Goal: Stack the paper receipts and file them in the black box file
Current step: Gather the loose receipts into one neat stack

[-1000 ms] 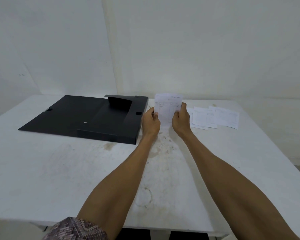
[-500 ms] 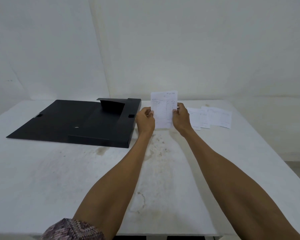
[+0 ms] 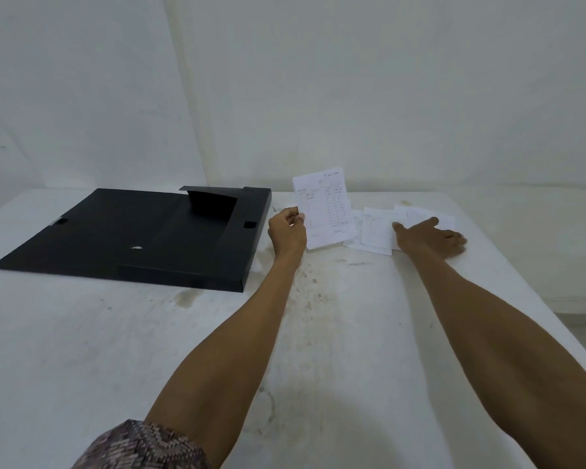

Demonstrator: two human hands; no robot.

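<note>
— Near the table's far middle, what is the left hand (image 3: 286, 233) doing?
— It pinches a printed receipt (image 3: 323, 206) by its left edge, thumb and fingers clamped on the paper. The sheet stands nearly upright, its lower edge close to the tabletop; I cannot tell whether it touches.

— And the other receipts?
— At three o'clock from the held one, the loose receipts (image 3: 374, 231) lie flat and overlapping on the white table (image 3: 82, 333). The right hand (image 3: 432, 236) rests palm down on them, fingers spread and apart, gripping nothing.

— Where is the box file?
— At nine o'clock from the held receipt lies the black box file (image 3: 156, 238), open, its lid spread flat to the left and one inner flap standing up at the far side. Its right wall sits just beside the left hand, not touching.

— Anything else?
— Stains mark the tabletop at six o'clock from the hands, a patterned sleeve (image 3: 142, 446) shows at the bottom edge, and a pale wall (image 3: 318, 79) stands behind.
</note>
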